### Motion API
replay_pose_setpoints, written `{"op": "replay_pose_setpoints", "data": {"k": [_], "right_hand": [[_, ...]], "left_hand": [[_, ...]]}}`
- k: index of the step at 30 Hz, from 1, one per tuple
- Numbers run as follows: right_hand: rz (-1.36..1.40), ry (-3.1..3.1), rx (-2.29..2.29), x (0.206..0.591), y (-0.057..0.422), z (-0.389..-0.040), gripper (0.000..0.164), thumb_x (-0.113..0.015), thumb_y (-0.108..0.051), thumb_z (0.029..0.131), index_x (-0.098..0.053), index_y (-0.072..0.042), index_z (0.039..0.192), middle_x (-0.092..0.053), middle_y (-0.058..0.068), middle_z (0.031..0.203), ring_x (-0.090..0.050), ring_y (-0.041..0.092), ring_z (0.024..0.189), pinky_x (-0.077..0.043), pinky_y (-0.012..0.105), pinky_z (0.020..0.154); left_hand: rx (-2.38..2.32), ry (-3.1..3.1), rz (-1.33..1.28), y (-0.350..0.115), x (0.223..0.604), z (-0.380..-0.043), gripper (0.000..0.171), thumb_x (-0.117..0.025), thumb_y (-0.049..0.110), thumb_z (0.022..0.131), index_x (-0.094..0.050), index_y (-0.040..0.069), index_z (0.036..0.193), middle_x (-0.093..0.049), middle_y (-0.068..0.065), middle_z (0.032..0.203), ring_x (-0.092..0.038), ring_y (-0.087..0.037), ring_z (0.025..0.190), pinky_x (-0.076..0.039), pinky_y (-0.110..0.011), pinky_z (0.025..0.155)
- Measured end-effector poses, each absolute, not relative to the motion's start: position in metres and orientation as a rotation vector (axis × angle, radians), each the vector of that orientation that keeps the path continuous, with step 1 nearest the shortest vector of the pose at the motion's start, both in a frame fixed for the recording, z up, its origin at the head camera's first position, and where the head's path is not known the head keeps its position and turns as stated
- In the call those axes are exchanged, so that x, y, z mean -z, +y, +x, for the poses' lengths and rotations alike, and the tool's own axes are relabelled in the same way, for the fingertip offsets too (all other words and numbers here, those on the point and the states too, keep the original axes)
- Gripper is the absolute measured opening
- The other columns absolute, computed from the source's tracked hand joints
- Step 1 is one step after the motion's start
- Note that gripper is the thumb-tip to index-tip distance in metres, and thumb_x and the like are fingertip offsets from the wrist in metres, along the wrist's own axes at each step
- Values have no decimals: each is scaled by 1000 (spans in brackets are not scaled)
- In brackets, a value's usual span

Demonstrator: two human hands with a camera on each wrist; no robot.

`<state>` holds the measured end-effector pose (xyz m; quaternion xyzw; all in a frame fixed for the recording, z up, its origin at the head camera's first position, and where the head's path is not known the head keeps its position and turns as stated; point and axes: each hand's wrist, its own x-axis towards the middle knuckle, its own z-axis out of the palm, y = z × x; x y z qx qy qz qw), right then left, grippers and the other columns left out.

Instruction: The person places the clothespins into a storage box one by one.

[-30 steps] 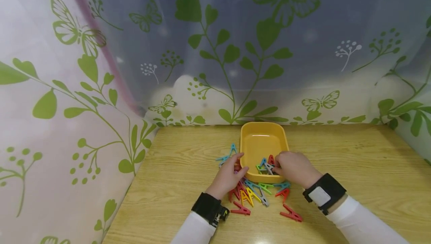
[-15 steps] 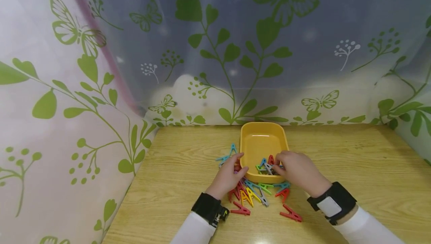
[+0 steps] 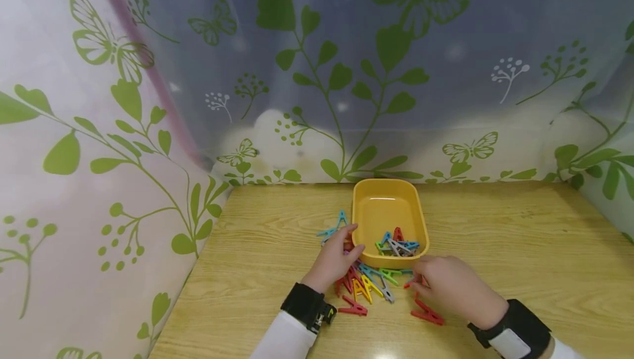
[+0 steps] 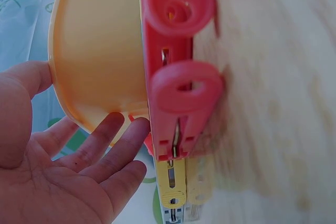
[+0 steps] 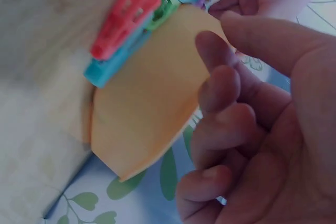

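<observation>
In the head view, a yellow plastic bin (image 3: pixel 386 213) holds several clothespins (image 3: pixel 398 248), gray, blue, red and green, at its near end. My left hand (image 3: pixel 333 262) rests at the bin's near left corner; the left wrist view shows its thumb at the rim and its fingers spread, loosely bent. Just outside the near right corner is my right hand (image 3: pixel 458 290), partly hiding a red clothespin. In the right wrist view, that red clothespin (image 5: pixel 125 18) lies over a blue clothespin (image 5: pixel 116 59), apart from my loosely curled fingers, which hold nothing.
More clothespins, including a yellow one (image 3: pixel 365 287), lie before the bin. Blue clothespins (image 3: pixel 342 217) lie left of it. A red clothespin (image 3: pixel 427 313) and another red clothespin (image 3: pixel 353 307) are closest on the wooden table (image 3: pixel 500 227). A patterned curtain (image 3: pixel 317 144) hangs behind.
My right hand has come out of the bin and moved toward me, down to the clothespins outside its near right corner. The left hand keeps its place at the bin.
</observation>
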<state>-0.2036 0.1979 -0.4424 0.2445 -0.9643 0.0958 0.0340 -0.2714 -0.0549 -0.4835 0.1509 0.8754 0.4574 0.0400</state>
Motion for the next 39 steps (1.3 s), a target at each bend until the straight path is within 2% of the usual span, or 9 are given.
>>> {"op": "replay_pose_setpoints", "data": {"k": [11,21,30,39], "right_hand": [[736,-3073,-321,466,201,-196,29,-84,-29,85,-60,-26,68,-48,-15,66,-39,2,54,-35,24,53],[792,-3018,-326,473,199,-194,23,-81,-22,86,-63,-24,72,-52,-15,68,-40,2,57,-37,25,54],[775,-3019,-307,476,197,-194,27,-79,-20,87,-60,-24,69,-46,-14,65,-38,3,56,-34,24,53],[809,-2986,-405,445,198,-202,23,-77,-16,86,-61,-23,71,-46,-13,66,-38,1,56,-34,22,52]], "left_hand": [[-1410,2681,461,-55,484,-271,55,-64,26,104,-46,8,153,-61,-16,131,-60,-16,100,-53,-29,84],[-1404,2688,460,-55,485,-272,55,-64,26,104,-46,9,153,-61,-16,132,-61,-17,101,-54,-30,85],[-1414,2674,442,-55,485,-272,56,-65,27,103,-46,10,153,-62,-15,129,-61,-17,101,-55,-31,86],[-1408,2679,443,-55,484,-272,56,-65,27,103,-47,10,153,-62,-14,128,-61,-15,99,-55,-29,84]]}}
